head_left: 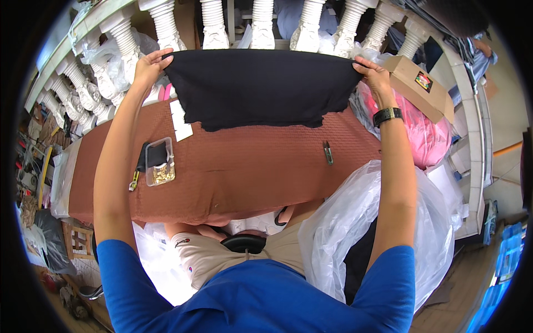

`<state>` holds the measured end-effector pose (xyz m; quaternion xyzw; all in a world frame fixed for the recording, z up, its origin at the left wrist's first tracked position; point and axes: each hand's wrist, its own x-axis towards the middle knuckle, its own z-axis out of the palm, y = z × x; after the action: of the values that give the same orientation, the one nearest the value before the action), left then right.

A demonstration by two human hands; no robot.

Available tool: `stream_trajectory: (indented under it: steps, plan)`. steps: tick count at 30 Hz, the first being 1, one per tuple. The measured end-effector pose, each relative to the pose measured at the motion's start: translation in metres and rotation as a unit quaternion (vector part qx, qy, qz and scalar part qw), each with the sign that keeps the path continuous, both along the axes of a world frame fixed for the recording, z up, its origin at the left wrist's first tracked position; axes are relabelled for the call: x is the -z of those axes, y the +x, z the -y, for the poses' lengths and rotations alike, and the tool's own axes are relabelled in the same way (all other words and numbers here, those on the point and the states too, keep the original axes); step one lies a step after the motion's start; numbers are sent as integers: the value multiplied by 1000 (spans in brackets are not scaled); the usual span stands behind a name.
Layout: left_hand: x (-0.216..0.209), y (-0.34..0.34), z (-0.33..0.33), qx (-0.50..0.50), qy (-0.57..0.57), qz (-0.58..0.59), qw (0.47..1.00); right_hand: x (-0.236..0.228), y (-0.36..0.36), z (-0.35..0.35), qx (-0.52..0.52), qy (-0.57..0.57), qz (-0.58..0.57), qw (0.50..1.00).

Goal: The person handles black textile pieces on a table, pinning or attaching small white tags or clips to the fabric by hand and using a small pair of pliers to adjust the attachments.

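Note:
A piece of black fabric point(261, 86) is stretched wide between my two hands over the far side of the table. My left hand point(150, 69) pinches its far left corner, and my right hand point(373, 77) pinches the far right corner. The upper edge runs nearly straight from hand to hand. Its lower edge is uneven and hangs over the brown quilted cloth point(250, 166) on the table. Whether the fabric is a finished garment I cannot tell.
A clear plastic box point(160, 176) with gold-coloured pieces, a yellow-ended cutter point(134, 181) and thread snips point(328, 152) lie on the cloth. White balusters point(262, 25) line the far side. At right are a cardboard box point(408, 91), a pink bag point(425, 139) and clear plastic sheeting point(333, 222).

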<state>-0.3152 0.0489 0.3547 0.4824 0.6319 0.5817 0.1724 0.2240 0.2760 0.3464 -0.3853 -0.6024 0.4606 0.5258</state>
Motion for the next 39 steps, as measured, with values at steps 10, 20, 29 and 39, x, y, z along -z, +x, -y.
stream_trajectory:
  steps: [10, 20, 29, 39]
  plan:
    - [23, -12, -7, -9, 52, -1, 999, 20, 1, 16, 14, 93, 98, 991]
    - [23, 0, 8, -24, 18, 107, 994, 20, 22, 36, -108, -126, 70, 984]
    - [28, -19, 9, 44, 47, 90, 994, 95, 19, 77, -384, -409, 198, 804]
    - [23, -7, 15, 37, 15, 61, 997, 93, 19, 99, -407, -344, 197, 823]
